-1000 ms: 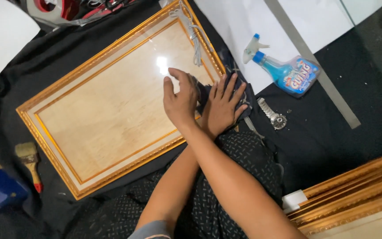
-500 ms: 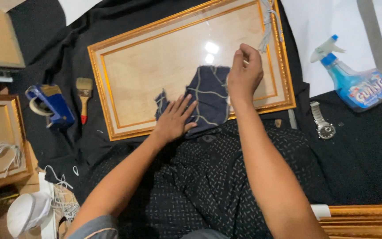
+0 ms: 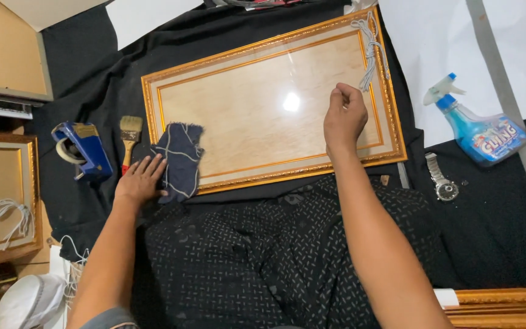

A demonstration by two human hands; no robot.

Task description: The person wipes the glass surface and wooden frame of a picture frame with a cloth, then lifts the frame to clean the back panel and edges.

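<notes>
Head view looks down on your two bare hands over a large rectangular picture frame with a gold moulded border and glass over a pale wood-grain panel (image 3: 263,109), which lies flat on a black cloth (image 3: 92,67) spread over the floor. Your left hand (image 3: 141,180) rests palm down with fingers spread at the frame's lower left corner, its fingertips touching a dark navy rag with thin pale stripes (image 3: 181,159); the hand lies open and grips nothing, and the rag drapes over the frame's left edge, partly on the glass and partly on the cloth. Your right hand (image 3: 343,119) sits on the glass near the frame's right side, fingers curled in toward the palm; whether it pinches anything you cannot tell from this angle. Just above that hand a looped white cord (image 3: 369,52) lies along the frame's right border. To the left of the rag lie a small paintbrush with a red handle and pale bristles (image 3: 129,137) and, beside it, a blue tape dispenser (image 3: 83,149). To the right of the frame, well apart from your right hand, lie a silver wristwatch (image 3: 441,178) and a blue plastic spray bottle with a white trigger (image 3: 479,131) on its side. Your lap in dark patterned fabric (image 3: 263,262) fills the foreground.
</notes>
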